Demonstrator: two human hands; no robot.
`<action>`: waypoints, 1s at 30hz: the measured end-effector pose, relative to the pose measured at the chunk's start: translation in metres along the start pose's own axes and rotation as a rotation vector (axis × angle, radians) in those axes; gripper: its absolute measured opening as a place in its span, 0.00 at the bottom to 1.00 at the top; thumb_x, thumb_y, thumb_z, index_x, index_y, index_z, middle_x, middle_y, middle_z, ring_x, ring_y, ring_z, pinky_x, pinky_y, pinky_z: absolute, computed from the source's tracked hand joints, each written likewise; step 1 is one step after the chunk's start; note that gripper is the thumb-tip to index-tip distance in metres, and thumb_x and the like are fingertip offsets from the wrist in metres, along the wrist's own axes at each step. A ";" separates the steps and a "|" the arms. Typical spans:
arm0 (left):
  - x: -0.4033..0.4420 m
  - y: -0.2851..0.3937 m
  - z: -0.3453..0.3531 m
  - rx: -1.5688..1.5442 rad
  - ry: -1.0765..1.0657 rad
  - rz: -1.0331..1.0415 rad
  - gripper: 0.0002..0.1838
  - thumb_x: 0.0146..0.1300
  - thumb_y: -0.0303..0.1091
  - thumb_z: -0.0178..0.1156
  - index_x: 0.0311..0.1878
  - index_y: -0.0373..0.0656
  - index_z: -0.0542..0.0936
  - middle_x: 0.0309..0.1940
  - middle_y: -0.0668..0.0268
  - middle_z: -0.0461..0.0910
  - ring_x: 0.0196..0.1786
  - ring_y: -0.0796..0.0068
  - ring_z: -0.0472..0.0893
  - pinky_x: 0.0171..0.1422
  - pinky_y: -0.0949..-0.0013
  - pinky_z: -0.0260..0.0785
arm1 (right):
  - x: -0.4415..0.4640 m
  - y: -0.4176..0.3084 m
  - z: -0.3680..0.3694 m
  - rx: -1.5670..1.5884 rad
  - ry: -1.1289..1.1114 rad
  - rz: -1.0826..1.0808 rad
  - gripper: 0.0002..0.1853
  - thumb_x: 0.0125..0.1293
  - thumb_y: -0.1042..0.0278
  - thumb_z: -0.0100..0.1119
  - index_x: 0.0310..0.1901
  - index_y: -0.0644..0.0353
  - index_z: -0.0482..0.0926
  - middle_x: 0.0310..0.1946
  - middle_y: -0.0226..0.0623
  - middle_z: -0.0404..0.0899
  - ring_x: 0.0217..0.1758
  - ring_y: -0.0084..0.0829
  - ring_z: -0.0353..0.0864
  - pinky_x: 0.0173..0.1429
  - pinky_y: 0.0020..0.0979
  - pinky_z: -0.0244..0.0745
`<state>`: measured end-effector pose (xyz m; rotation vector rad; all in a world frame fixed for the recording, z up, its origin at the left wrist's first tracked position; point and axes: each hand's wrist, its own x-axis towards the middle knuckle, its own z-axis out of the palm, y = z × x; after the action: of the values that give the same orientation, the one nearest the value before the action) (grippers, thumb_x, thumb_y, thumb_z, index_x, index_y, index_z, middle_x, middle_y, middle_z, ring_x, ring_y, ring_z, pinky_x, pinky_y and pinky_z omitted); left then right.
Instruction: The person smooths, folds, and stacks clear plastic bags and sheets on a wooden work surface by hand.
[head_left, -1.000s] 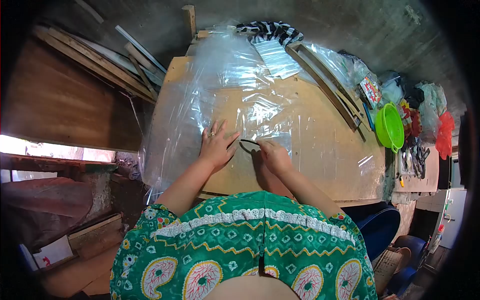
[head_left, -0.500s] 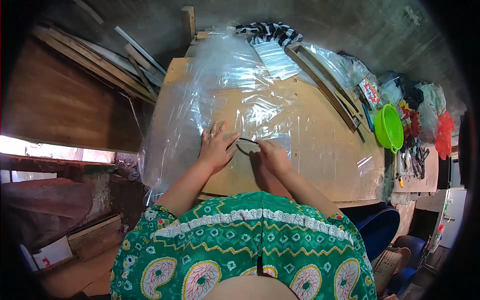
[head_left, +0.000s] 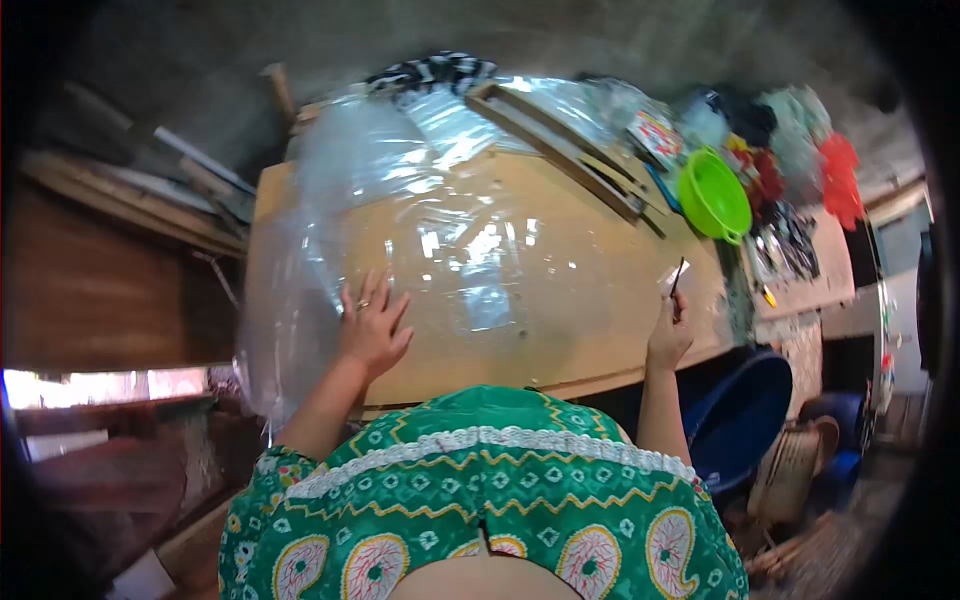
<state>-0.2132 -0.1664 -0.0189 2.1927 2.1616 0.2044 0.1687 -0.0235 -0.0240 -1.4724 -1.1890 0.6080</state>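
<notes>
My left hand point(head_left: 374, 330) lies flat with fingers spread on the clear plastic sheet point(head_left: 330, 165), a ring on one finger. Off to the right, my right hand point(head_left: 672, 335) is raised near the table's right edge. Its closed fingers grip a thin dark blade-like strip point(head_left: 677, 276), which points up and away from me; its exact kind does not show. A shiny, clear patch, perhaps plastic, shows beside the strip. A small square of clear plastic point(head_left: 487, 307) lies on the wooden tabletop point(head_left: 600, 300) between my hands.
A long wooden frame point(head_left: 560, 145) lies across the back of the table. Right of it are a green plastic basket point(head_left: 715, 195), plastic bags and a red bag point(head_left: 840, 180). Scissors-like tools point(head_left: 790, 245) rest on a side board. A blue tub point(head_left: 745, 420) stands below right.
My right hand has swung right, away from my left hand, carrying the dark strip. My left hand stays spread on the plastic. The camera view has turned rightward.
</notes>
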 end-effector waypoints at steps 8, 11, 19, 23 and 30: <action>0.012 0.037 0.041 -0.175 0.037 0.229 0.21 0.47 0.40 0.56 0.47 0.50 0.72 0.51 0.64 0.68 0.59 0.60 0.60 0.60 0.45 0.43 | 0.071 0.099 -0.120 -0.810 0.126 -0.121 0.13 0.51 0.73 0.53 0.40 0.56 0.76 0.32 0.43 0.76 0.35 0.39 0.75 0.40 0.34 0.69; 0.027 0.049 0.037 -0.158 0.222 0.292 0.12 0.49 0.29 0.55 0.39 0.48 0.74 0.37 0.65 0.75 0.47 0.61 0.71 0.50 0.57 0.60 | 0.087 0.120 -0.133 -0.960 0.049 -0.052 0.14 0.52 0.70 0.50 0.42 0.52 0.74 0.34 0.44 0.75 0.38 0.43 0.74 0.44 0.37 0.67; 0.086 0.070 -0.047 -0.084 0.493 0.053 0.06 0.50 0.33 0.57 0.28 0.44 0.71 0.22 0.64 0.72 0.23 0.65 0.73 0.24 0.66 0.65 | 0.120 0.162 -0.132 -0.994 0.013 -0.162 0.17 0.51 0.67 0.51 0.45 0.48 0.72 0.34 0.42 0.73 0.39 0.42 0.71 0.42 0.38 0.67; 0.072 0.098 -0.065 -0.184 0.341 0.232 0.05 0.47 0.33 0.58 0.27 0.47 0.72 0.22 0.67 0.72 0.21 0.66 0.73 0.24 0.66 0.65 | 0.111 0.117 -0.120 -1.118 0.002 -0.038 0.19 0.51 0.63 0.54 0.47 0.49 0.69 0.42 0.42 0.69 0.46 0.44 0.67 0.48 0.40 0.64; 0.030 0.134 -0.099 -0.254 0.245 0.161 0.03 0.47 0.34 0.57 0.25 0.48 0.73 0.23 0.68 0.72 0.24 0.66 0.74 0.24 0.67 0.66 | 0.014 -0.093 0.022 -0.442 -0.910 -0.938 0.31 0.44 0.64 0.61 0.53 0.54 0.64 0.51 0.42 0.64 0.56 0.40 0.61 0.61 0.51 0.45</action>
<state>-0.0929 -0.1439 0.0983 2.2905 1.9326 0.7475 0.1224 -0.0108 0.0601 -0.7445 -2.6259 0.3371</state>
